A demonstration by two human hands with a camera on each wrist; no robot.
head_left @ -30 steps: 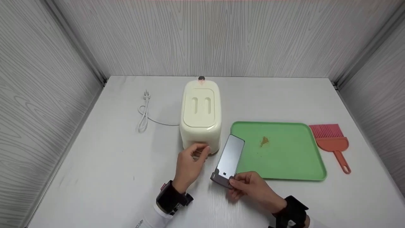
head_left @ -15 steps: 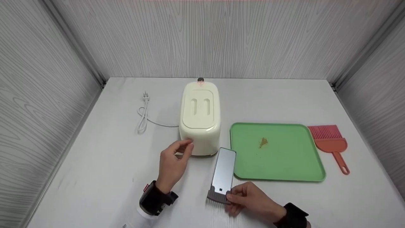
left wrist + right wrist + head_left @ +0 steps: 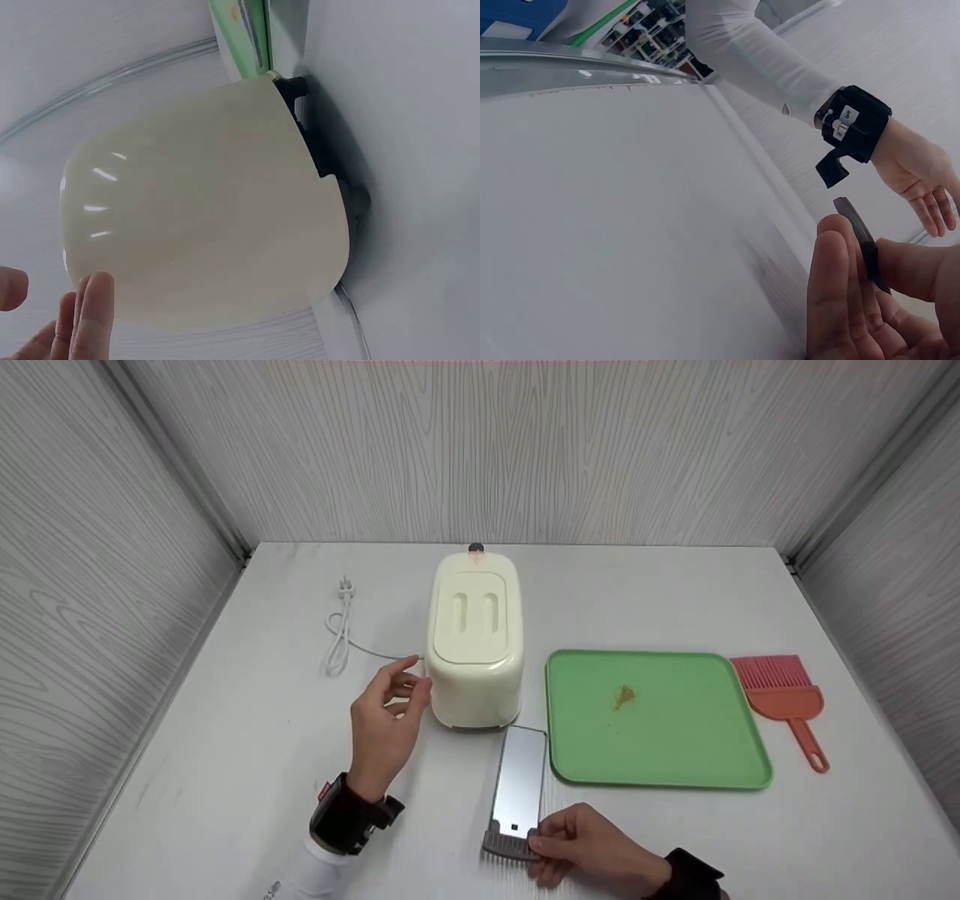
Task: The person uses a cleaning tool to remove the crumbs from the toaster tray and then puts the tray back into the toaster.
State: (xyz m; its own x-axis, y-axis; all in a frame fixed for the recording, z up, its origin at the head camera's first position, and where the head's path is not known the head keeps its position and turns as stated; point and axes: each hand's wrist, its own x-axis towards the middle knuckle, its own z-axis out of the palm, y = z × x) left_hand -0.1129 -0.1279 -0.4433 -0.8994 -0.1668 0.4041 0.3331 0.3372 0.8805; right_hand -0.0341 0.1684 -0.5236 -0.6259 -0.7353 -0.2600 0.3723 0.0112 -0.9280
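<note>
A cream toaster with a lid on top stands upright on the table in the head view. Beside its near left corner hovers my left hand, fingers loosely bent and holding nothing. In the left wrist view a dark gap shows under the toaster's body. My right hand pinches the grey ribbed handle of a shiny metal crumb tray between thumb and fingers. The crumb tray lies wholly outside the toaster, pointing toward its near end. In the right wrist view only the dark handle shows, edge-on.
A green serving tray lies right of the toaster, with brown crumbs on it. Against its right edge is a red brush. The toaster's bundled cord and plug lie at left. Panels wall the table at back and sides.
My right hand has drawn the crumb tray back from beside the green tray, toward the front and left. My left hand has shifted left, away from the toaster's near face to its corner.
</note>
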